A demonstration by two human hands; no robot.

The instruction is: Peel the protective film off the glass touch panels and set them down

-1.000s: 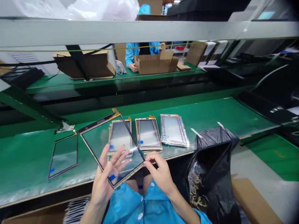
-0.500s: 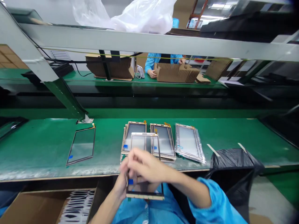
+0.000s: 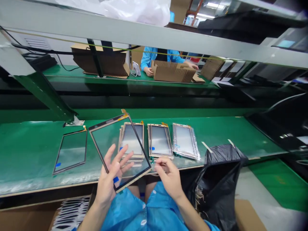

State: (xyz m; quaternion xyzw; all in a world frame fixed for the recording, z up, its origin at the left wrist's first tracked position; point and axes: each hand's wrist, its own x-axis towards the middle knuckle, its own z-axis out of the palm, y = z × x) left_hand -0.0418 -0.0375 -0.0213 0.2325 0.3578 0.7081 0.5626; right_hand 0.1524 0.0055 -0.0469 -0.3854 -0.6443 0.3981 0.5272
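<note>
My left hand (image 3: 109,176) grips a framed touch screen panel (image 3: 120,144) by its lower left edge, with several fingers spread behind the clear glass. The panel is tilted, with an orange flex tab at its top and a blue tab near my thumb. Just off its lower right corner is my right hand (image 3: 169,176), fingers curled in a pinch; a thin pale sliver seems to show there, too small to name. Beyond the held panel stand a left stack of panels (image 3: 136,136) and a middle stack of panels (image 3: 160,141). A single panel (image 3: 73,149) lies flat to the left.
Bagged panels (image 3: 185,141) lie right of the stacks. A black plastic bag (image 3: 216,186) hangs taped to the bench edge (image 3: 211,162). Below left, a carton holds white dividers (image 3: 71,213). Across the bench a co-worker's hands are at a corrugated cardboard piece (image 3: 173,72).
The panel has risen and tilted in my left hand. My right hand has drawn off it to the right. The view has shifted right, and the co-worker's hand has moved outward.
</note>
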